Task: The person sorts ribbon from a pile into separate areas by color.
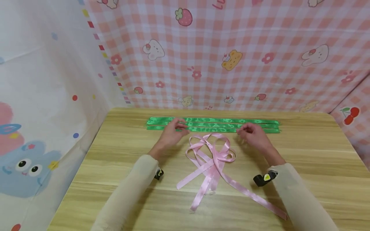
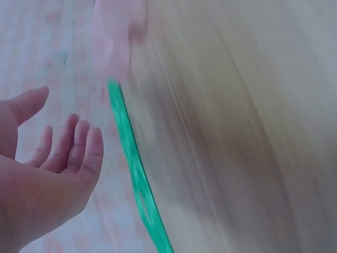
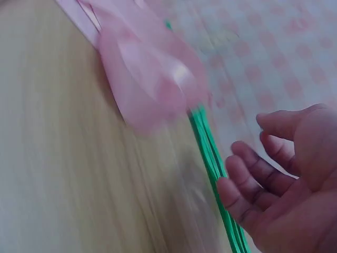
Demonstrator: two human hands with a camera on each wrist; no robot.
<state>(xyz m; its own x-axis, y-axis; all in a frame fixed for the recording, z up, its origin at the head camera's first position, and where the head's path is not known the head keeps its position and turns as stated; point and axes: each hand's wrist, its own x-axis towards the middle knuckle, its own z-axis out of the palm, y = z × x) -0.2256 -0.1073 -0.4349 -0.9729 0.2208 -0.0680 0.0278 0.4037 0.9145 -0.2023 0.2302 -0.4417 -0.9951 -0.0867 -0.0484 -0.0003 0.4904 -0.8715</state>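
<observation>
Three green satin ribbons [image 1: 208, 125] lie side by side, straight across the back of the table. In front of them sits a loose heap of pink ribbon [image 1: 214, 157], looped at the back with several tails spreading toward the front. My left hand [image 1: 173, 133] hovers by the left half of the green strips, fingers loosely bent and holding nothing. On the other side, my right hand [image 1: 254, 134] is near their right half, its fingers relaxed and bent. Both wrist views show the palms empty, beside the green ribbons [image 2: 129, 142] and the pink loops [image 3: 152, 74].
The wooden table [image 1: 115, 166] ends at a pink checked cloth [image 1: 208, 64] hung behind it. A white printed cloth [image 1: 57, 80] hangs along the left side. A black wrist camera [image 1: 263, 179] sits at the right cuff.
</observation>
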